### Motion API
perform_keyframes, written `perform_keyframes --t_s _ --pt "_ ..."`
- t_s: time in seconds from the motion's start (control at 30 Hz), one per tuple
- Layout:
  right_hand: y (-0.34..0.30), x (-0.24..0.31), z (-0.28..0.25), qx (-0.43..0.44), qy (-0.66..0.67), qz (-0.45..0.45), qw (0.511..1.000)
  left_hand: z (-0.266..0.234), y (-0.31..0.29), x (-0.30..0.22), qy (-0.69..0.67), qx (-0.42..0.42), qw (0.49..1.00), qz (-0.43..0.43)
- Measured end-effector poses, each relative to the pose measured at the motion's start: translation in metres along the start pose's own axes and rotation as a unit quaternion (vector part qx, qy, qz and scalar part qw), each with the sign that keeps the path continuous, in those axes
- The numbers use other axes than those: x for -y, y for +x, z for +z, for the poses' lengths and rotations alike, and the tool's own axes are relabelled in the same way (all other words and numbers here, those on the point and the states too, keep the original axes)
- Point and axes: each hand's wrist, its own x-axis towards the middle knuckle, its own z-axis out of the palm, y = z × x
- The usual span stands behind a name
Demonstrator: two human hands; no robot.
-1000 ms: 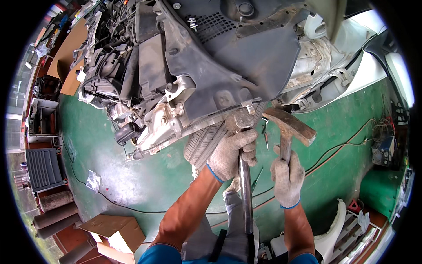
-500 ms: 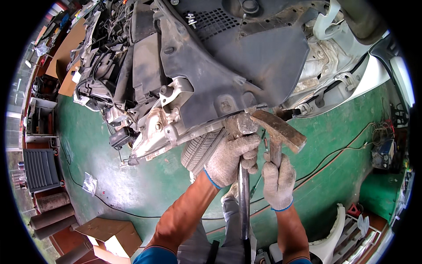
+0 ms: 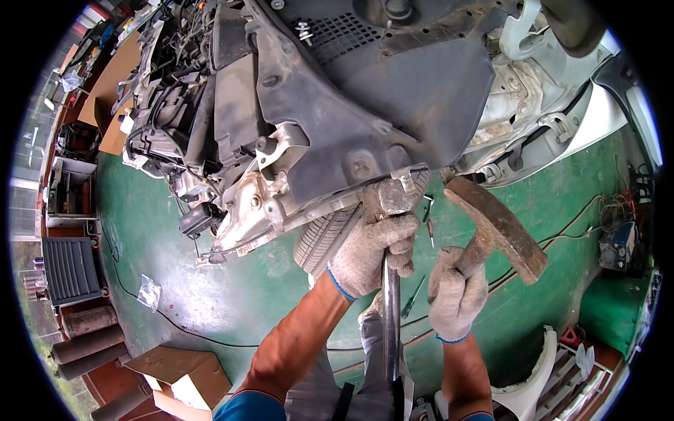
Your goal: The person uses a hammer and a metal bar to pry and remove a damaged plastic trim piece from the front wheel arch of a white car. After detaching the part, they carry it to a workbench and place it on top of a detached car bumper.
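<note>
My left hand (image 3: 368, 256), in a knitted glove, is closed round a hammer with a shiny metal handle (image 3: 391, 323). Its worn blocky head (image 3: 397, 198) is up at the metal flange (image 3: 316, 210) along the car body's side, above the tire (image 3: 326, 238); whether it touches is hard to tell. In my gloved right hand (image 3: 456, 298) is a second hammer, gripped close under its rusty head (image 3: 495, 228). That head is tilted, to the right of the first hammer and apart from it.
Dark plastic trim (image 3: 400, 98) with loose bolts (image 3: 304, 33) covers the car's upper side. On the green floor lie a screwdriver (image 3: 414, 298), cables (image 3: 232, 344) and a plastic bag (image 3: 148, 293). A cardboard box (image 3: 175, 372) stands lower left, a white curved panel (image 3: 537, 379) lower right.
My right hand has swung its hammer right and slightly down, away from the flange and the other hammer. My left hand and its hammer have barely moved.
</note>
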Motion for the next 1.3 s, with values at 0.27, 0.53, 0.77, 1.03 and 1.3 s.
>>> perform_keyframes --t_s 0.27,0.53,0.77,1.03,1.3 --pt "-0.002 0.007 -0.009 0.068 0.033 0.088 0.993 0.001 0.001 0.0 0.02 0.006 1.0 0.011" --pt "0.001 0.016 -0.007 0.033 0.08 0.034 0.996 -0.002 0.002 -0.001 0.026 0.018 0.999 0.008" --pt "0.002 0.013 -0.009 0.066 0.088 0.055 0.992 0.001 0.0 -0.001 0.029 0.034 0.999 0.009" --pt "-0.001 0.004 -0.001 0.057 -0.019 -0.033 0.998 -0.001 0.001 0.0 0.022 0.029 0.999 0.019" --pt "-0.003 0.009 0.0 0.071 -0.014 0.023 0.997 -0.005 -0.004 0.001 0.034 0.0 0.999 0.017"
